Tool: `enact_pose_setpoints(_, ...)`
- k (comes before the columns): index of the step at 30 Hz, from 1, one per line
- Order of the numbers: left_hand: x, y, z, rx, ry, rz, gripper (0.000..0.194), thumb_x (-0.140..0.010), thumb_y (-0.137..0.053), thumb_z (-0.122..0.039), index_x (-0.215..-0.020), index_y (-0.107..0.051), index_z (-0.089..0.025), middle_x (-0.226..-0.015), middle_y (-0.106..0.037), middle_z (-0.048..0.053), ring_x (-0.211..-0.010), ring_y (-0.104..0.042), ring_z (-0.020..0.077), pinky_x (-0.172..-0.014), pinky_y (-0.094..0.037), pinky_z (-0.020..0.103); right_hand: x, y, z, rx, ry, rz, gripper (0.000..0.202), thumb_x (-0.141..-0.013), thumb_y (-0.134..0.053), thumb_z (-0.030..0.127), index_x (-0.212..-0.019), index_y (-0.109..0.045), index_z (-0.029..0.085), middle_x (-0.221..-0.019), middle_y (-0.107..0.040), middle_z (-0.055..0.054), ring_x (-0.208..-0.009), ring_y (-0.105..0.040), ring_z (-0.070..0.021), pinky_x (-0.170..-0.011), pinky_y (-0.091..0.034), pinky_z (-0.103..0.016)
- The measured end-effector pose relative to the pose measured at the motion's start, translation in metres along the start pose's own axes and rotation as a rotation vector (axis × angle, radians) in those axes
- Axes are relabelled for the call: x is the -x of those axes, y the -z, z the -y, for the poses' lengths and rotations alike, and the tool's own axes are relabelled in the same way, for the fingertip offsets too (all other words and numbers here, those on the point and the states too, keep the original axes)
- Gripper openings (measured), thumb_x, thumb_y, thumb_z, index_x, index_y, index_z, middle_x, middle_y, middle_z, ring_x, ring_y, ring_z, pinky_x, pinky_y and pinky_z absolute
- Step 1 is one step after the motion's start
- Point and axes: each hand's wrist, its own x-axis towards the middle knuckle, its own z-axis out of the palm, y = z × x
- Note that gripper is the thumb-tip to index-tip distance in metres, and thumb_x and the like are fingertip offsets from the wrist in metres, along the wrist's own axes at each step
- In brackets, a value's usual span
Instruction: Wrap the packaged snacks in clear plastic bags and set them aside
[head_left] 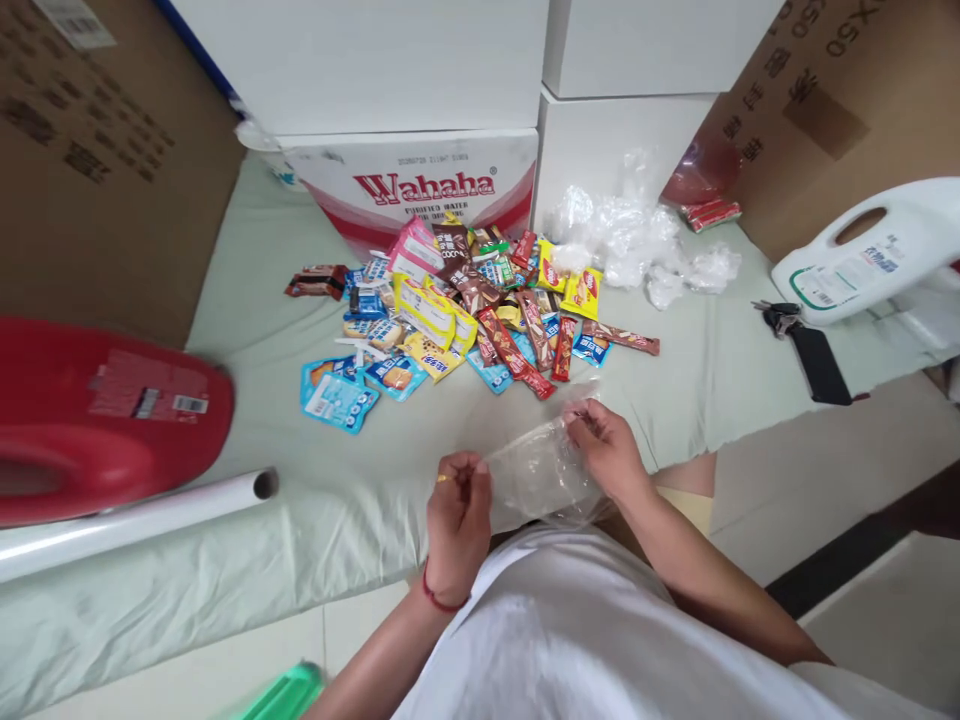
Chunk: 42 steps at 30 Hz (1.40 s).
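A clear plastic bag [541, 470] is stretched between my hands, just in front of my body at the table's near edge. My left hand [459, 510], with a ring and a red string bracelet, pinches one edge of it. The opposite upper corner is gripped in the fingers of my right hand [604, 445]. Nothing shows inside the bag. Beyond it lies a heap of wrapped snacks [480, 310], among them yellow, blue, pink, brown and red packets. The red stick-shaped snack packets [517, 352] are closest to my right hand.
Crumpled clear bags [619, 235] lie right of the heap, before white boxes. Behind stands a Wahaha carton [420, 180]. At left are a red jug [112, 420] and a white tube [150, 515]; at right, a white jug [862, 255], keys [781, 318] and a black phone [821, 365].
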Motion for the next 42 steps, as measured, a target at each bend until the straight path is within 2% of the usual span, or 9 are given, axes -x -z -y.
enact_pose_setpoints(4,0.024,0.031,-0.010,-0.364,-0.174,-0.055,0.047,-0.089,-0.069,-0.039,-0.129,-0.055,-0.020,-0.122,-0.062,0.013,-0.108,-0.065,0.0263,-0.086,-0.058,0.040,-0.002,-0.014,0.015,0.160,0.200,0.039,0.020,-0.098,-0.055,0.036,-0.095,-0.068,0.021,-0.091,-0.068,-0.004,-0.081,-0.064,-0.0183,-0.072,-0.049,-0.029)
enact_pose_setpoints(9,0.013,0.024,-0.045,-0.615,-0.462,0.014,0.078,-0.089,-0.071,-0.044,-0.154,-0.038,-0.018,-0.152,-0.049,0.023,-0.147,-0.044,0.0397,-0.116,-0.042,0.059,0.009,-0.032,0.034,0.311,0.361,0.156,0.019,-0.103,-0.053,0.031,-0.102,-0.070,0.023,-0.102,-0.069,-0.006,-0.090,-0.066,-0.0190,-0.079,-0.051,-0.029)
enact_pose_setpoints(11,0.001,0.017,-0.047,-0.646,-0.474,0.086,0.065,-0.089,-0.069,-0.040,-0.146,-0.049,-0.018,-0.141,-0.062,0.021,-0.136,-0.056,0.0393,-0.109,-0.047,0.055,0.010,-0.034,0.034,0.320,0.363,0.200,0.021,-0.103,-0.053,0.032,-0.102,-0.072,0.024,-0.098,-0.068,-0.006,-0.088,-0.067,-0.0182,-0.077,-0.051,-0.028)
enact_pose_setpoints(14,-0.018,0.013,-0.039,-0.605,-0.301,0.215,0.031,-0.087,-0.064,-0.031,-0.117,-0.067,-0.023,-0.094,-0.075,0.010,-0.088,-0.071,0.0291,-0.077,-0.053,0.038,0.006,-0.030,0.026,0.294,0.341,0.183,0.021,-0.101,-0.057,0.034,-0.100,-0.074,0.023,-0.089,-0.065,-0.004,-0.080,-0.064,-0.0173,-0.073,-0.049,-0.028)
enact_pose_setpoints(18,-0.033,0.019,-0.025,-0.333,0.028,0.290,0.019,-0.086,-0.063,-0.041,-0.081,-0.066,-0.023,-0.053,-0.049,-0.003,-0.047,-0.046,0.0156,-0.048,-0.030,0.025,-0.006,-0.019,0.011,0.118,0.161,0.190,0.024,-0.093,-0.065,0.042,-0.093,-0.074,0.020,-0.080,-0.067,-0.002,-0.073,-0.060,-0.0165,-0.069,-0.047,-0.028)
enact_pose_setpoints(25,-0.027,0.035,-0.017,0.204,0.408,0.113,0.041,-0.076,-0.077,-0.056,-0.083,-0.056,-0.022,-0.052,-0.031,-0.012,-0.042,-0.024,0.0068,-0.041,-0.019,0.019,-0.025,0.013,-0.009,-0.106,-0.078,0.096,0.031,-0.081,-0.069,0.049,-0.082,-0.069,0.019,-0.066,-0.060,0.003,-0.058,-0.048,-0.0115,-0.057,-0.037,-0.023)
enact_pose_setpoints(36,-0.026,0.035,-0.011,0.237,0.488,-0.024,0.055,-0.073,-0.074,-0.072,-0.067,-0.056,-0.020,-0.045,-0.026,-0.011,-0.040,-0.022,0.0059,-0.037,-0.017,0.020,0.001,0.050,-0.031,-0.143,-0.311,-0.009,0.051,-0.075,-0.074,0.069,-0.074,-0.061,0.019,-0.056,-0.051,0.005,-0.044,-0.034,-0.0078,-0.043,-0.022,-0.024)
enact_pose_setpoints(40,-0.028,0.037,-0.007,0.219,0.516,0.019,0.057,-0.072,-0.073,-0.074,-0.066,-0.056,-0.020,-0.046,-0.025,-0.011,-0.040,-0.022,0.0063,-0.038,-0.017,0.020,0.006,0.083,-0.041,0.034,-0.314,-0.013,0.049,-0.077,-0.073,0.067,-0.078,-0.063,0.019,-0.056,-0.051,0.005,-0.047,-0.040,-0.0100,-0.045,-0.029,-0.024)
enact_pose_setpoints(42,-0.029,0.037,-0.006,0.193,0.524,0.053,0.058,-0.074,-0.071,-0.076,-0.065,-0.057,-0.020,-0.047,-0.025,-0.010,-0.041,-0.022,0.0068,-0.039,-0.016,0.020,0.008,0.101,-0.035,0.201,-0.205,-0.147,0.045,-0.079,-0.073,0.062,-0.088,-0.068,0.018,-0.065,-0.057,0.002,-0.055,-0.048,-0.0129,-0.051,-0.038,-0.026)
